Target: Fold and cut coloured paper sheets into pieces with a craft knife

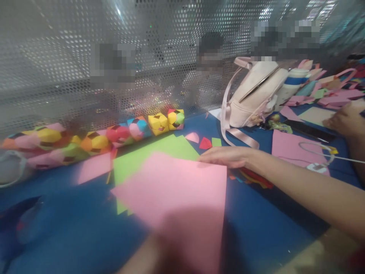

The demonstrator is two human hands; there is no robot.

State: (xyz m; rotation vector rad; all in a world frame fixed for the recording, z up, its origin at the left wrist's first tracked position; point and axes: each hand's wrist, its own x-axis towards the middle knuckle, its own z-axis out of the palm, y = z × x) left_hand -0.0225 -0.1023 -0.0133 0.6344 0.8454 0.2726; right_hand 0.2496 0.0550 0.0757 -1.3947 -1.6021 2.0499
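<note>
A large pink paper sheet (182,182), blurred at its left corner, lies tilted across light green paper sheets (137,163). My right hand (228,156) reaches in from the right and rests flat, fingers stretched to the left, at the right corner of the green paper. The pink sheet's upper edge partly covers those fingers. Beneath my right wrist lie red and orange paper strips (256,179). My left hand (145,253) comes up from the bottom edge, smeared by motion; its fingers are hidden by the pink sheet and a dark shadow.
Folded paper balls (158,123) line the back of the blue table (85,224) by a perforated metal panel (168,76). A pale pink backpack (253,95), white bottle (293,83), phone (310,130) and white cable (316,167) stand or lie right. Another person's hand (346,118) is at far right.
</note>
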